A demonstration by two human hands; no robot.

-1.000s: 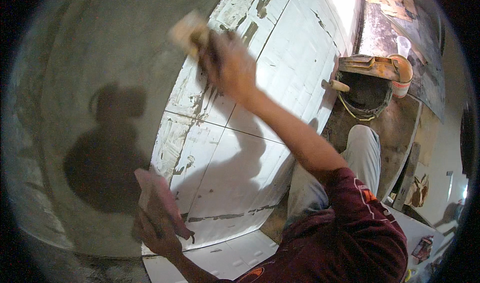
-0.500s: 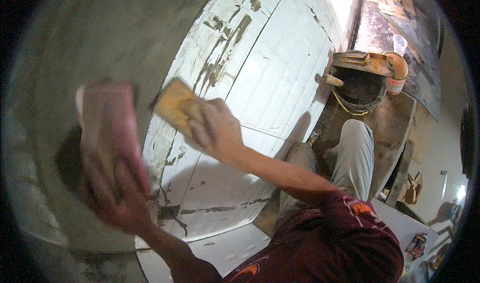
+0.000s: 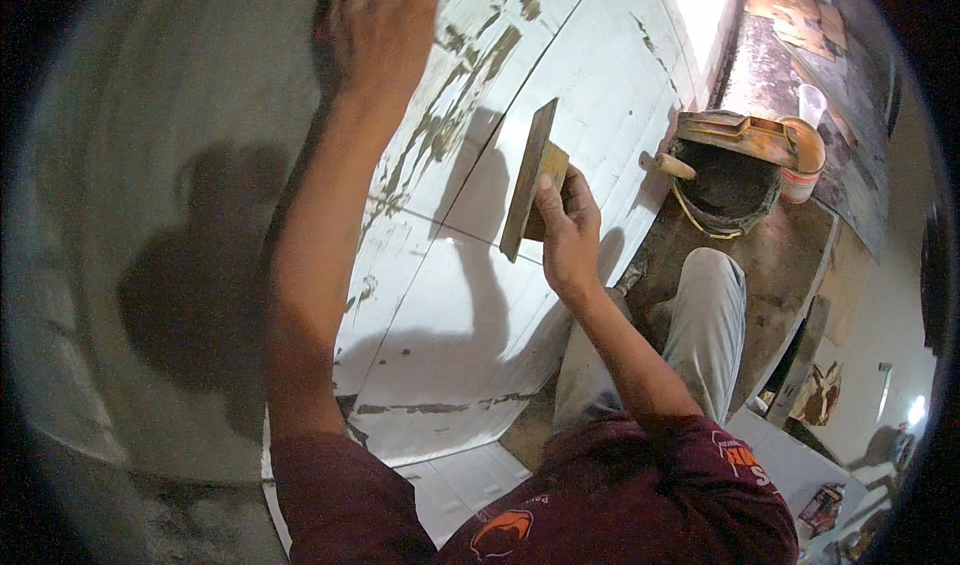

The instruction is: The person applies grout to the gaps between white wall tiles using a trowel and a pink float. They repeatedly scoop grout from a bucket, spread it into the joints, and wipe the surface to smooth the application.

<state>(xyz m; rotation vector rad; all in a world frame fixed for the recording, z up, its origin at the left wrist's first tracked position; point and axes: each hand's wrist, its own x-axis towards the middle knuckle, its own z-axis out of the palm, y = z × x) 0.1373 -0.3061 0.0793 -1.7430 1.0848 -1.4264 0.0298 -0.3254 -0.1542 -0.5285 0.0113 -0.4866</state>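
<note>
1. Both hands have shifted since half a second ago: the right hand [image 3: 572,225] has swung away from the plaster's edge, while the left hand [image 3: 385,40] has gone from low down to the top of the view.
2. Closed on its handle, the right hand grips a wooden float [image 3: 531,180], turned nearly edge-on, thumb lying against the board.
3. Its fingers are cut off by the upper border, so whether the left hand has the pink block seen earlier cannot be told.
4. For the work, this change leaves the wooden float away from the grey plaster [image 3: 180,75], held in front of the smeared white tiles [image 3: 595,95]; only the left arm reaches along the line where the two meet.
5. Farther right, near the person's knee [image 3: 710,275], sits a dark bucket [image 3: 752,215] with an orange float [image 3: 740,135] across its top and a trowel [image 3: 677,167] at its side.
6. Just beyond stand an orange pail [image 3: 800,180] and a clear cup [image 3: 811,105].
</note>
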